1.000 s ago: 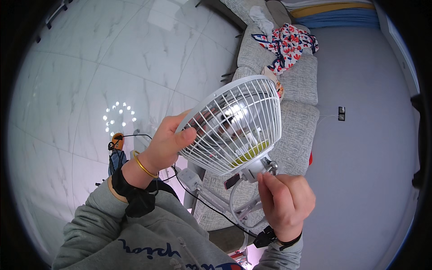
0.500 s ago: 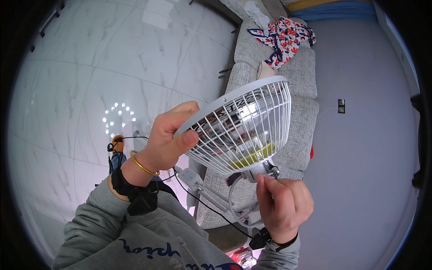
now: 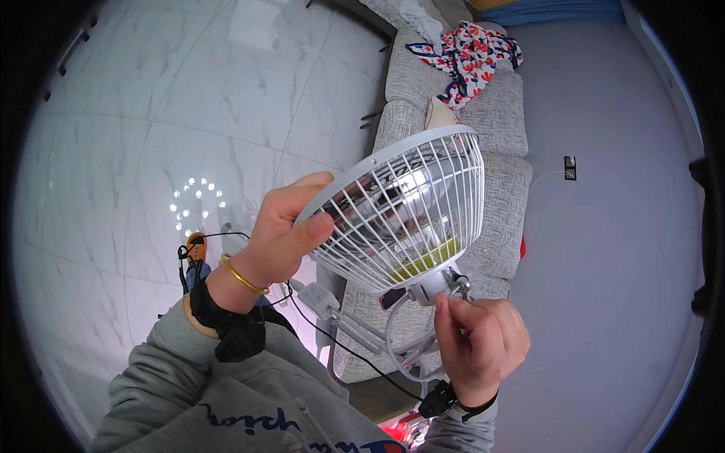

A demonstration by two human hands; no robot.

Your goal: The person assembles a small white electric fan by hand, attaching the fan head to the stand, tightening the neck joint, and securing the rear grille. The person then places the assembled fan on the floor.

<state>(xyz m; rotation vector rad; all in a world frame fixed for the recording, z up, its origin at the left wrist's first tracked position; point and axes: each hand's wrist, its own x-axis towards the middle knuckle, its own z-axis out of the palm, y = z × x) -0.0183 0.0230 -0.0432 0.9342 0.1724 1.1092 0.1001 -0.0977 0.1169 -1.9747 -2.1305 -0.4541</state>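
A small fan with a white wire cage point(image 3: 423, 204) is held up in front of me, tilted, its round rim toward the upper left. My left hand point(image 3: 281, 226) grips that rim, with the thumb over the cage wires and the other fingers behind the edge. Below the cage sits the white motor housing point(image 3: 430, 290), with a shiny metal joint point(image 3: 461, 284) at its right side. My right hand point(image 3: 485, 343) is closed in a pinch just under this joint; whatever lies between thumb and forefinger is too small to make out. A pale cable point(image 3: 390, 332) curves down from the housing.
Behind the fan runs a grey sofa point(image 3: 495, 200) with a patterned cloth point(image 3: 472, 64) on it. A white adapter point(image 3: 319, 300) and a black cord point(image 3: 343, 343) hang below. Marble tiles point(image 3: 211, 143) cover the floor at left; a wall point(image 3: 604, 249) stands at right.
The view has shifted slightly, so the sofa and wall socket sit a little higher and further left. Both hands keep nearly the same places on the fan.
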